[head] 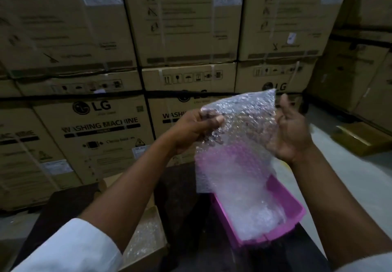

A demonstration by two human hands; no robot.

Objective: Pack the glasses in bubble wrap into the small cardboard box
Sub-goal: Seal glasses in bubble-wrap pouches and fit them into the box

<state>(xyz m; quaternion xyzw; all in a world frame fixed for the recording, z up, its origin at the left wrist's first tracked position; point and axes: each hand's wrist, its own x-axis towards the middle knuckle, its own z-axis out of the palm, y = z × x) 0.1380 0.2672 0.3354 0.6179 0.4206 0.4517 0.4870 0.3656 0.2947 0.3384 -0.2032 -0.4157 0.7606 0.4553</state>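
We hold the bubble wrap sheet (237,127) above the pink tray (297,214): left hand (197,127) pinches its top corner, right hand (290,131) spread behind. No glasses discernible. Small cardboard box (157,214) sits at the tabletop's near-left. Risk: the single pinch slips and the sheet drops.

Dim overall, warm brownish cast, no light source in view. Brightest patch: the clear crinkled bubble wrap sheet (237,123), glinting w/ small specular sparkles between the left hand (191,129) and right hand (292,133). Below the hands the shallow pink plastic tray (292,203) stays saturated; the dark tabletop (182,197) under it goes nearly black, detail lost. Stacked brown cardboard washing-machine cartons (106,123) beyond the left hand are soft (print up top smeared, unreadable). Wide-angle bend: carton edges lean and curve toward frame sides. White sleeve (70,248) near bottom-left corner is blurred.
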